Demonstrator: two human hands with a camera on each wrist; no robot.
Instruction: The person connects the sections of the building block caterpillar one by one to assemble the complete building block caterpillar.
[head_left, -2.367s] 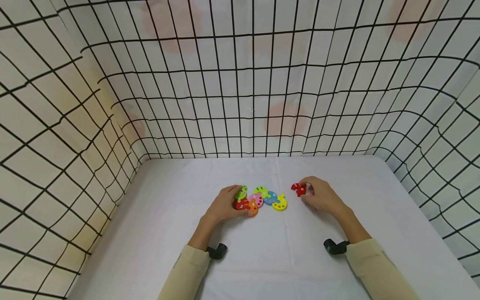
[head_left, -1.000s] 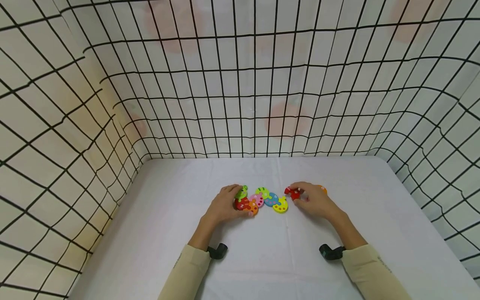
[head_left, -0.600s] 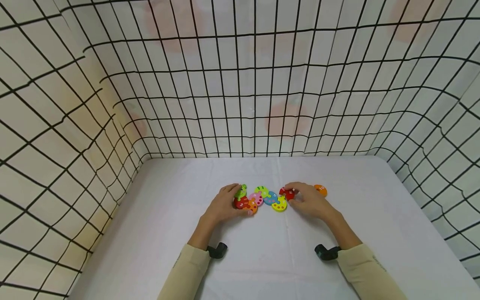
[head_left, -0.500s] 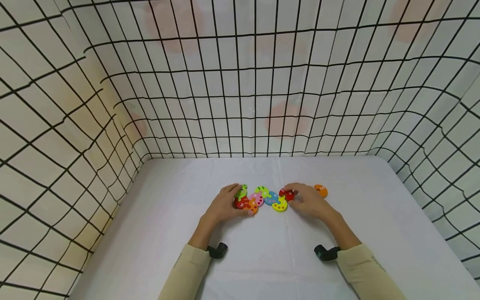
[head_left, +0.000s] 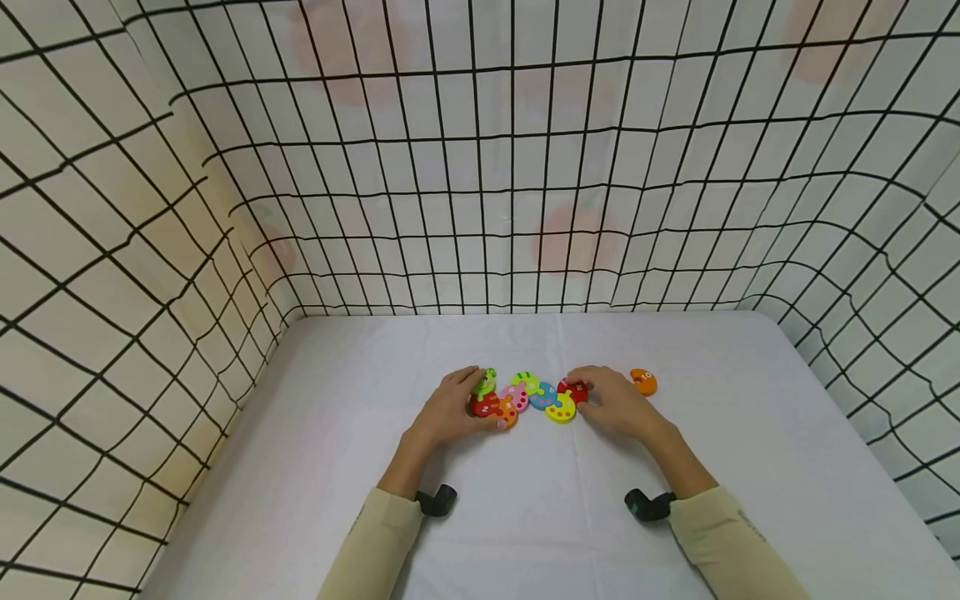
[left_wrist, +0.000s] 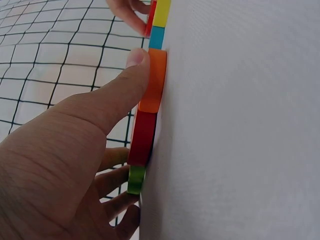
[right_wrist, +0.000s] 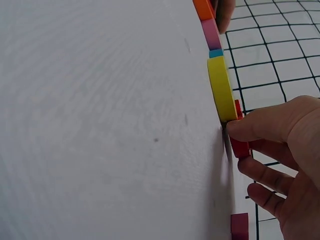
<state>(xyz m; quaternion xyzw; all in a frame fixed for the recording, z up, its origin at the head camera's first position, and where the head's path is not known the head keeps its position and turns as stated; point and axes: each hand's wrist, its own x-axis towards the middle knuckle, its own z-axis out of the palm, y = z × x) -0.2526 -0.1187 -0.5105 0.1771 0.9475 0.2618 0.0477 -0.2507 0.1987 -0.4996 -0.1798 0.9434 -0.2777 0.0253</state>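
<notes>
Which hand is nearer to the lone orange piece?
Right. The right hand lies just left of the orange piece, not touching; the left hand holds the chain's far end.

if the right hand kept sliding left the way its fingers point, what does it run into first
Most likely the yellow piece at the end of the joined row. The right hand pinches a red piece that looks right up against it already; whether they fully touch is hard to tell. Beyond lies the blue piece.
</notes>
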